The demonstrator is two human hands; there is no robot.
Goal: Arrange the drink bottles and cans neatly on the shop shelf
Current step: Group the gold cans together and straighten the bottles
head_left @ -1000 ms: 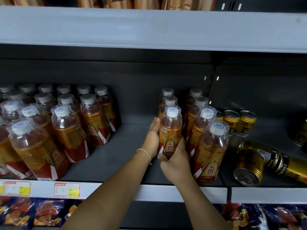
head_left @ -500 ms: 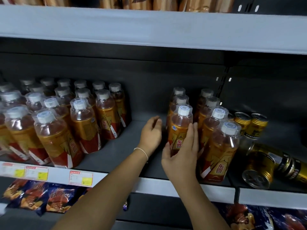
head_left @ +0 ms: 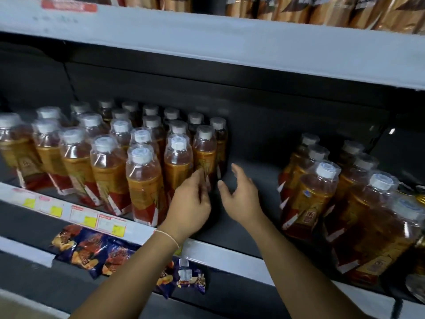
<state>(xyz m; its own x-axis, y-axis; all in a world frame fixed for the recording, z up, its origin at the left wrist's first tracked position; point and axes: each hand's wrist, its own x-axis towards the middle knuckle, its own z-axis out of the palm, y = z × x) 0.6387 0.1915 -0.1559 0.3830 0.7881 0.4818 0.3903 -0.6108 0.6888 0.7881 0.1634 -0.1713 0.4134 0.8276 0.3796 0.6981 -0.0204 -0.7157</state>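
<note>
Several amber drink bottles with white caps and gold-red labels stand in rows on the dark shelf [head_left: 253, 180]. A big left group [head_left: 142, 171] and a smaller right group [head_left: 322, 194] are split by a bare gap. My left hand [head_left: 190, 203] reaches to the right edge of the left group, its fingertips at the label of the front-right bottle [head_left: 204, 155]; the blur hides any grip. Over the gap hovers my right hand [head_left: 239, 194], fingers spread and holding nothing. A gold can [head_left: 422, 198] peeks in at the far right edge.
Yellow and white price tags [head_left: 110, 223] line the shelf's white front rail. Blue snack packets [head_left: 96, 249] lie on the lower shelf. The upper shelf [head_left: 230, 42] carries brown packets and overhangs the bottles.
Both hands let go of the front bottle in the right group and moved left to the edge of the left group. The view swung left, so the cans slid almost out of sight.
</note>
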